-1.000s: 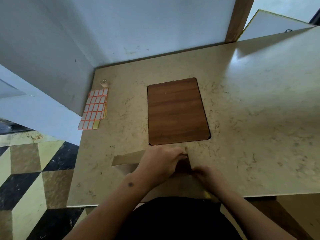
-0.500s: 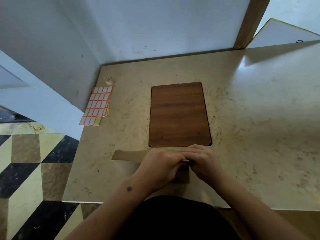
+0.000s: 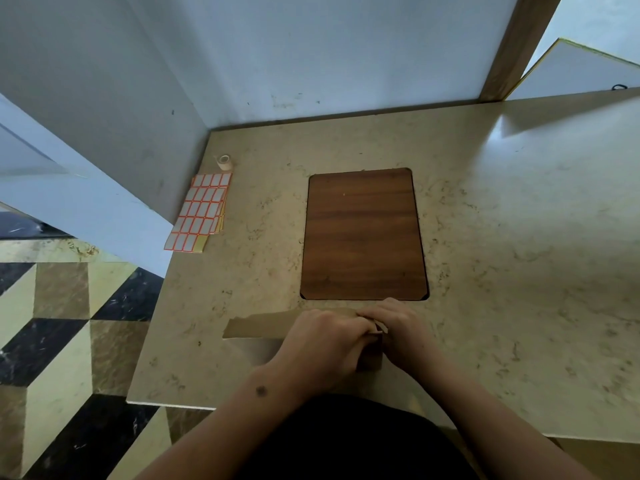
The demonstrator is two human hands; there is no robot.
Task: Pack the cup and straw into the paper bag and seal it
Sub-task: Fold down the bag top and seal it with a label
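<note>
A brown paper bag (image 3: pixel 256 325) lies flat near the table's front edge, its folded top strip reaching out to the left. My left hand (image 3: pixel 322 344) rests on the bag and pinches its fold. My right hand (image 3: pixel 398 327) meets it from the right, fingers closed on the same fold at the bag's top. Both hands hide most of the bag. No cup or straw shows in the head view.
A sheet of red-bordered stickers (image 3: pixel 201 213) and a small tape roll (image 3: pixel 224 161) lie at the table's back left. A dark wooden board (image 3: pixel 362 233) sits just beyond my hands. The beige table (image 3: pixel 519 237) ends at its left edge above a patterned floor.
My right hand moved up from the bag's lower right to join my left hand at the fold. The view shifted slightly; the bag stayed in place.
</note>
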